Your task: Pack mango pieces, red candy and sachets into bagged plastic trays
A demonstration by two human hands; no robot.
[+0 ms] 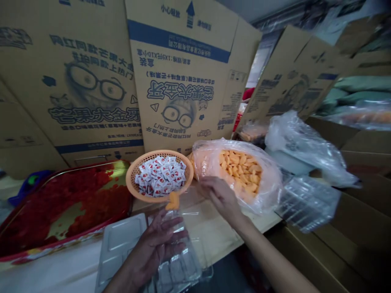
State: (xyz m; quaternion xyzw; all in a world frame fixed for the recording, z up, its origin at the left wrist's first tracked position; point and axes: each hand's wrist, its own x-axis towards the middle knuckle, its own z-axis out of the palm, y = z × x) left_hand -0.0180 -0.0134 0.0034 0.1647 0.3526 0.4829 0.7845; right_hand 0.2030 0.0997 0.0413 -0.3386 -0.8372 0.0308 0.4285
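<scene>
The clear plastic tray [179,264] in the left hand [152,250] is cut off by the bottom edge. Print on the white sachets [160,177] is too small to read, and the stack of clear trays [307,203] on the right is blurred.

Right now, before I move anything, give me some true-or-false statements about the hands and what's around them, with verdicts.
1. The left hand holds a clear plastic clamshell tray. True.
2. Small white sachets lie in a round orange basket. True.
3. The right hand rests on the red tray. False: it is beside the clear bag of orange pieces.
4. The red tray is heaped with white sachets. False: it holds red pieces.
5. More clear plastic trays are to the right of the bag. True.
</scene>
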